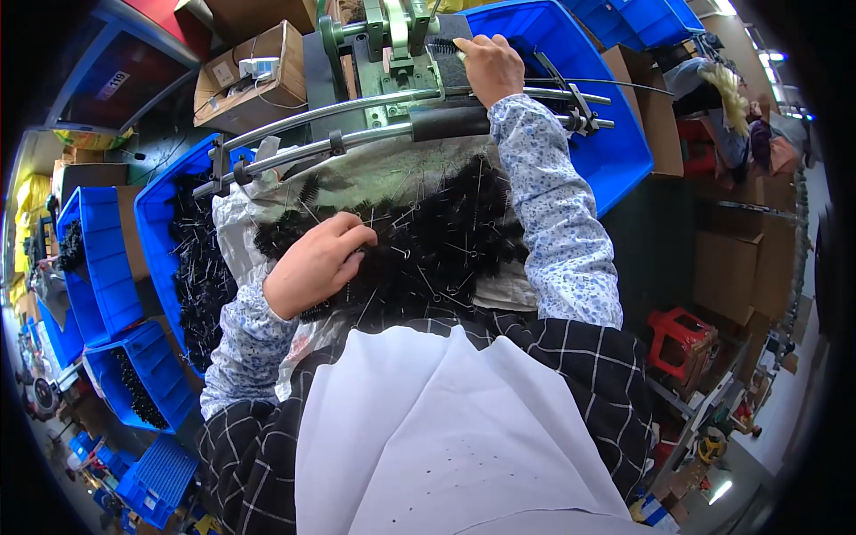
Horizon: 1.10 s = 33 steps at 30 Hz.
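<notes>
Left hand (314, 263) is curled into the heap of black bristle brushes (419, 236) on the lap sheet (392, 174), fingers closed loosely on a few pieces; exact count can't be told. Right hand (489, 67) is stretched up ahead, fingertips pinched on one brush (443, 46) held at the green metal fixture (392, 36), just above the two curved steel rails (357, 120). Judgement: the step looks like feeding one brush into the machine while the other hand stages the next. To do it well, she should separate a single piece from the tangle by its wire stem, since stems interlock, and seat the piece square in the fixture with fingers kept off the clamp. Containers: left of the left hand, a blue bin (160, 223) holds more black brushes with wire stems. Further left, another blue bin (94, 259) has a small dark batch, and below that, a smaller blue bin (152, 374) holds a dark strip of pieces. Right of the right hand, the big blue tub (606, 116) shows mostly bare wall; contents are hidden. A cardboard box (254, 76) left of the fixture holds small items, unclear.
</notes>
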{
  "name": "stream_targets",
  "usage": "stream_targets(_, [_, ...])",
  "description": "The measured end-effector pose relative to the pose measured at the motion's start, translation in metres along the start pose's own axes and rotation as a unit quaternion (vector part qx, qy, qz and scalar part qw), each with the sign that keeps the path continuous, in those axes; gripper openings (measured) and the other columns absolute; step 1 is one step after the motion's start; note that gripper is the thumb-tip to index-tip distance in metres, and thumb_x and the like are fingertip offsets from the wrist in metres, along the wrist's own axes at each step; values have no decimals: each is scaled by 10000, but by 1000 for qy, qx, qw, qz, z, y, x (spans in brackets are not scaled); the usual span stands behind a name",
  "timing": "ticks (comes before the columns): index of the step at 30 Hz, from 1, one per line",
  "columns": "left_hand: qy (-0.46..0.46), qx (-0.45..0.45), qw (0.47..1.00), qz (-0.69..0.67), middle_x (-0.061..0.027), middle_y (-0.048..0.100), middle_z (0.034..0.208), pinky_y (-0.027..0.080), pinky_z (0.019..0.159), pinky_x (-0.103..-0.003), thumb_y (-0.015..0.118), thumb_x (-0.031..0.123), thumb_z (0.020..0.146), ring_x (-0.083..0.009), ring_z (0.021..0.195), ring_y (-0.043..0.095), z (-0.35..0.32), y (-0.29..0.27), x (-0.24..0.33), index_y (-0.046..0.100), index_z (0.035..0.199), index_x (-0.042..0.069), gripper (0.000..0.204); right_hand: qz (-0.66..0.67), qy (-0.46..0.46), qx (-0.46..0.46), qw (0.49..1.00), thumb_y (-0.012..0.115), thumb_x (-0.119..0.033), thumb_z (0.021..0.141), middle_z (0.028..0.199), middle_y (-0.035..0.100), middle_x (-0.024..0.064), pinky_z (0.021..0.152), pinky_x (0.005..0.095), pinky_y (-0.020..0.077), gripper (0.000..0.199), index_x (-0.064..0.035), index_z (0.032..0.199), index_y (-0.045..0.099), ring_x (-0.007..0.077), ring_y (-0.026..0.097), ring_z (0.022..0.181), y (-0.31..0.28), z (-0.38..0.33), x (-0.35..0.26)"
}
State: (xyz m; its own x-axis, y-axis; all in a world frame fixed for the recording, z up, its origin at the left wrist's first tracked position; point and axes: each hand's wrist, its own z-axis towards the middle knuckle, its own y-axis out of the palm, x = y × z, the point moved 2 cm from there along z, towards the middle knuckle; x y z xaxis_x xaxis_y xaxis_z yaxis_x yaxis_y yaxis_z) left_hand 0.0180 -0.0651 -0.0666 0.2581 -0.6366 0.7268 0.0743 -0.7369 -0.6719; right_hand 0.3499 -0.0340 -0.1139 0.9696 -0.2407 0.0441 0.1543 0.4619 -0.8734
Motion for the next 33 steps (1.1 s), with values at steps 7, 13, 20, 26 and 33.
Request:
stream_targets(7, [-24,25,996,77,-90,563,946,405,830,-362,640,116,756,-273,918,545,11,3,4,542,1046,90,307,-14,-21,0,1000,578,-144,780,783,623,35,746,342,484,138,-166,862,687,217,592,799,3,4,-3])
stream_targets(13, [6,59,994,91,-69,580,880,364,838,-352,652,117,735,-233,869,549,16,-6,9,569,1002,97,280,9,-17,-4,1000,577,-148,792,773,623,43,774,366,473,176,-176,918,695,219,593,799,9,3,-4])
stream_targets(20, [43,162,985,31,-71,583,864,378,842,-339,631,62,701,-246,845,544,18,-27,21,570,966,65,272,38,-5,-42,998,597,-167,804,939,612,7,787,349,456,217,-185,1005,676,220,548,850,25,9,4])
stream_targets(26, [47,200,979,6,-102,564,884,427,796,-332,550,-4,694,-264,836,551,17,-39,23,547,940,31,249,42,9,-78,996,616,-272,795,1047,586,26,859,390,394,346,-186,1130,606,245,500,1019,17,9,3])
stream_targets(33, [48,242,967,-68,-107,550,889,465,724,-295,520,-44,715,-228,775,567,16,-46,19,534,925,7,216,50,101,-104,988,610,-281,757,1058,620,85,866,410,395,415,-97,1128,587,274,509,1069,7,-9,8])
